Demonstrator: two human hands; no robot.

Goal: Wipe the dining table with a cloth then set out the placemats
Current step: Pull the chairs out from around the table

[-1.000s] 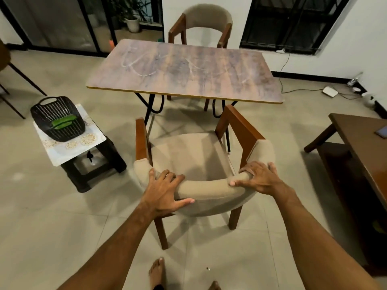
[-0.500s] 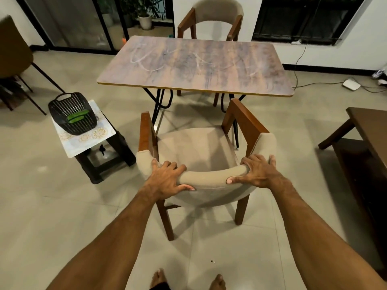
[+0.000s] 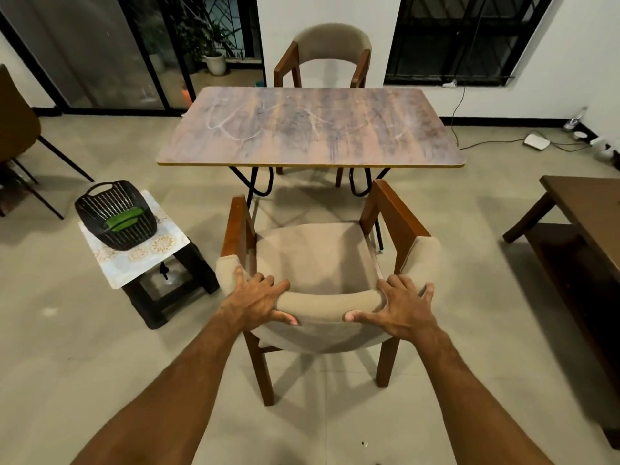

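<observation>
1. Your left hand [image 3: 258,300] grips the padded backrest of the near chair [image 3: 318,256]. The fingers curl over the top edge and the thumb presses on the near face.
2. Your right hand [image 3: 402,310] holds the same backrest further right, with its fingers spread over the top and the thumb tip on the near face.
3. The near chair stands on the tiled floor [image 3: 84,347] with its seat facing the bench [image 3: 312,129]. Its wooden arms end close to the bench's near edge, and you cannot tell whether they reach under it.
4. The bench has a wood-grain top marked with pale, looping streaks, mostly on its left half.
5. A far chair [image 3: 330,45] of the same kind sits at the far side of the bench, facing you.
6. Well to the left of the near chair, a black basket [image 3: 100,203] rests on a patterned mat [image 3: 134,263]. The mat lies over a low dark stool [image 3: 174,290].
7. A green item [image 3: 124,220] lies inside the basket. You cannot tell from here whether it is the cloth.
8. A dark wooden bench [image 3: 590,209] stands at the right edge, well apart from your hands.
</observation>
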